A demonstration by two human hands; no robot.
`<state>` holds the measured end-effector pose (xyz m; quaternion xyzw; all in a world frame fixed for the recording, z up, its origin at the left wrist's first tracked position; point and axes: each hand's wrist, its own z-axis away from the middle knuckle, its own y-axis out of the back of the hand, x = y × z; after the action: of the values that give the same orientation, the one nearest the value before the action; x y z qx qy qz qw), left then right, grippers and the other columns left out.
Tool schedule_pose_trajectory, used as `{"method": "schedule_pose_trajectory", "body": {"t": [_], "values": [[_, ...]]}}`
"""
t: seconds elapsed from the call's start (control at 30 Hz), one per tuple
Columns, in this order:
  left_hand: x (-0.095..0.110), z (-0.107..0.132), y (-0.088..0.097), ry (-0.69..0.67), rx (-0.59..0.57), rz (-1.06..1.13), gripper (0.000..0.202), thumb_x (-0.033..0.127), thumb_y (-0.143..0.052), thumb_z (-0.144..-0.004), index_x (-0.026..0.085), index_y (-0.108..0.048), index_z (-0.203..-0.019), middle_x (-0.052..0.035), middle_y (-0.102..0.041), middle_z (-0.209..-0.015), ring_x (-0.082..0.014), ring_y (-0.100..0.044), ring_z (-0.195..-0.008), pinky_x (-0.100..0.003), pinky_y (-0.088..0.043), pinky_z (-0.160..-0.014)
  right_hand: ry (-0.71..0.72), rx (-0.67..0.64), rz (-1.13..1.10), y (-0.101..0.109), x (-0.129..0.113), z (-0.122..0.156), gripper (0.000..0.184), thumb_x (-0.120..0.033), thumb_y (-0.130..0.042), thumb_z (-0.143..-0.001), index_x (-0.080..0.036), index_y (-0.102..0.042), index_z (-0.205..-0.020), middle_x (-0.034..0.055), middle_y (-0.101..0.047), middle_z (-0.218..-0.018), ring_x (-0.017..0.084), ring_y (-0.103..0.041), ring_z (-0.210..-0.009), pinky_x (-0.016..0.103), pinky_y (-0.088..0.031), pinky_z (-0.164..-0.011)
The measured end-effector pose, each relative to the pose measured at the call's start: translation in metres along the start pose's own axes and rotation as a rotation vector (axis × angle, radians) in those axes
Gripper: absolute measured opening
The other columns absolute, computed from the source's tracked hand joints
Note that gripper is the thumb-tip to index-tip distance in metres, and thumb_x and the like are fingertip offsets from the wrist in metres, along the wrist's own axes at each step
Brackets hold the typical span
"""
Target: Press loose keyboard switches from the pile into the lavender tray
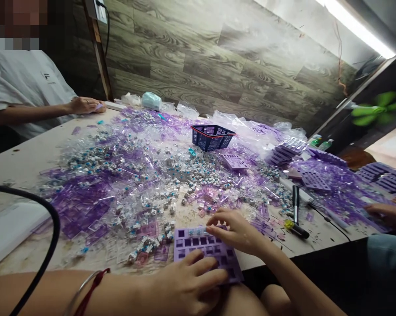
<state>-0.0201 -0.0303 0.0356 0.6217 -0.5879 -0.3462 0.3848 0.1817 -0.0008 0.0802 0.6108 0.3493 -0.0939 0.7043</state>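
A purple plate with rows of square holes (180, 242) lies at the near edge of the table, its lower part reaching over the lap. My left hand (187, 283) rests on it from above, fingers bent and apart; its thumb is hidden. A silver bangle and a red cord circle that wrist. Over the plate's far edge hovers my right hand (239, 230), fingers curved, with a gap between thumb and fingertips. Beside its thumb, a clear strip with bluish parts (196, 231) lies along the plate's top row. I see nothing firmly held in either hand.
Piles of small white-and-blue parts (145, 210) and purple plastic pieces (82, 202) cover the table. A dark basket (212, 138) stands mid-table; a hammer (295, 210) lies right. A black cable (55, 219) arcs at left. Co-workers sit left and right, one hand (86, 105) showing.
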Motion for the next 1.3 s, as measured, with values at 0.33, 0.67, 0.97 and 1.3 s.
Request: {"method": "schedule_pose_trajectory", "body": {"t": [0.33,0.67,0.97,1.3], "values": [[-0.004,-0.001,0.016,-0.044,0.034,-0.004,0.020,0.023,-0.046,-0.096,0.026,-0.063,-0.107,0.0043,-0.055,-0.130,-0.0157,-0.050,-0.109,-0.028,-0.037,-0.099,-0.274,-0.240,-0.310,-0.004,0.005,-0.003,0.054,-0.057,-0.050,-0.084,-0.017,-0.033,-0.052,-0.0051,-0.025,-0.052,0.007,-0.022,-0.049,0.024,-0.015,-0.044],[-0.019,0.000,0.010,0.516,0.206,0.225,0.061,0.035,-0.048,-0.092,0.013,-0.021,-0.142,-0.0164,-0.023,-0.147,-0.0313,-0.010,-0.138,-0.053,-0.018,-0.113,-0.176,-0.208,-0.560,0.008,-0.002,0.004,0.032,-0.046,-0.058,-0.082,-0.015,-0.057,-0.071,-0.0018,-0.047,-0.066,0.009,-0.040,-0.060,0.021,-0.032,-0.055],[-0.025,-0.002,0.012,0.521,0.447,0.497,0.037,0.017,-0.048,-0.090,0.026,-0.039,-0.124,-0.0054,-0.046,-0.118,-0.0175,-0.045,-0.114,-0.026,-0.041,-0.097,-0.097,0.041,-0.386,0.021,-0.032,0.028,0.029,-0.045,-0.059,-0.081,-0.017,-0.062,-0.072,0.0012,-0.058,-0.065,0.012,-0.050,-0.060,0.022,-0.035,-0.053],[-0.043,-0.010,0.020,0.674,0.081,0.600,0.021,0.017,-0.044,-0.087,0.022,-0.052,-0.106,-0.0049,-0.057,-0.105,-0.0193,-0.055,-0.099,-0.030,-0.046,-0.085,-0.052,0.380,-0.063,0.014,0.028,-0.010,0.015,-0.014,-0.060,-0.082,-0.019,-0.070,-0.092,0.0039,-0.069,-0.089,0.016,-0.061,-0.081,0.025,-0.046,-0.069]]}}
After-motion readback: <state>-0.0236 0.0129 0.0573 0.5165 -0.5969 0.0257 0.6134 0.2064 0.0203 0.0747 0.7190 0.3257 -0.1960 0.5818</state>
